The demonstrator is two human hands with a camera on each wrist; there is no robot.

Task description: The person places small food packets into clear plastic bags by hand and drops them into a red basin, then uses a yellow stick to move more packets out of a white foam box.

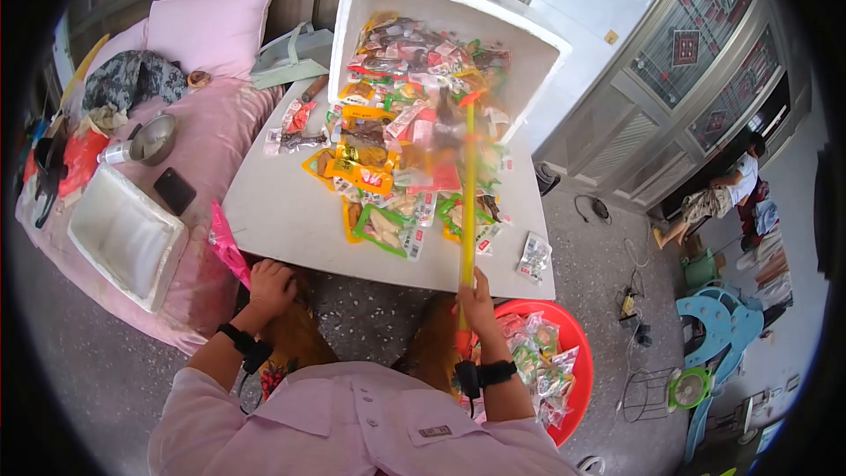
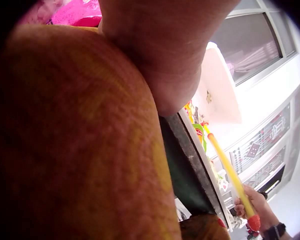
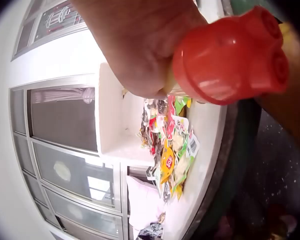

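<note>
My right hand (image 1: 477,302) grips a long translucent yellow stick (image 1: 470,203) near its lower end. A red knobbed end piece (image 3: 230,57) juts out below the fist in the right wrist view. The stick's far end, blurred, reaches over a heap of snack packets (image 1: 361,154), several with green, orange or red edges. They spill from a white foam box (image 1: 529,44) tipped on its side on the table (image 1: 264,203). My left hand (image 1: 273,286) rests on my left knee, beside a bright pink plastic bag (image 1: 227,245).
On the floor by my right leg, a red basin (image 1: 577,388) holds more packets. One silver packet (image 1: 534,257) lies near the table's right corner. At left, a pink-covered bed bears a foam lid (image 1: 123,234), phone (image 1: 174,190) and metal bowl (image 1: 154,139). Another person (image 1: 727,185) sits at far right.
</note>
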